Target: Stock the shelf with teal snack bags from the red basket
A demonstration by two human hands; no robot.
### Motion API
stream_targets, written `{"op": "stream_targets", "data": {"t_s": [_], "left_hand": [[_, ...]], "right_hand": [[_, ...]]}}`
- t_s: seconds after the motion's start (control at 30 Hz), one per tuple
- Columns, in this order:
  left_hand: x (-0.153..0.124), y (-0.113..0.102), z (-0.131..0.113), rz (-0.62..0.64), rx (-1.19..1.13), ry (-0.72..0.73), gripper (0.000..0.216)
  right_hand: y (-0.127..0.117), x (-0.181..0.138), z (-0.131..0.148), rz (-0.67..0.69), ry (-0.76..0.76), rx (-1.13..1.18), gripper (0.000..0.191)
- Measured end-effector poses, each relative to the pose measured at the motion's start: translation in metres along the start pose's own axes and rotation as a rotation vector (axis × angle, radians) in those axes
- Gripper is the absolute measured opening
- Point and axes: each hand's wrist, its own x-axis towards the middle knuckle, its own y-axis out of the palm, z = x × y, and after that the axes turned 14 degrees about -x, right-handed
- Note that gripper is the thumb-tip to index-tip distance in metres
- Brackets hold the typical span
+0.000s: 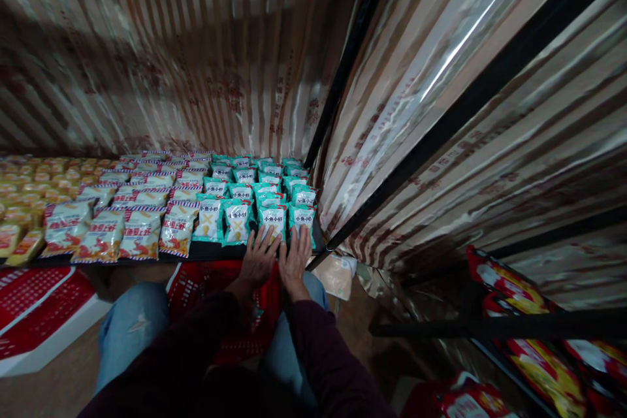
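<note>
Rows of teal-and-white snack bags stand upright at the right end of a black shelf [181, 252]. My left hand [259, 258] lies with its fingers stretched out against the lower front of one teal snack bag [273, 217]. Just beside it, my right hand [296, 260] rests its straight fingers on the front of the corner snack bag [302, 215]. Neither hand is wrapped round a bag. Left of these stand rows of white-and-orange snack bags [142, 232] with striped edges.
Small yellow packs [29, 245] fill the shelf's far left. A red basket [191, 281] sits below, between my knees, and a red-and-white box [44, 313] is at lower left. Black frame bars [362, 212] slant along the striped plastic sheeting [206, 46]. Red-and-yellow bags [543, 366] lie at lower right.
</note>
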Motion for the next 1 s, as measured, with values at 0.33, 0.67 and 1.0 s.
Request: {"op": "stream_targets", "data": {"t_s": [0.33,0.67,1.0], "left_hand": [[0.008,-0.002,0.004,-0.058,-0.036,0.101,0.054],[-0.003,0.003,0.01,-0.122,-0.043,0.096,0.05],[-0.029,-0.018,0.029,-0.282,0.02,-0.161,0.051]], "right_hand": [[0.002,-0.001,0.005,-0.012,-0.071,-0.051,0.05],[0.001,0.004,0.018,-0.065,-0.214,0.045,0.054],[0.004,-0.008,0.06,0.044,-0.367,0.293,0.052]]}}
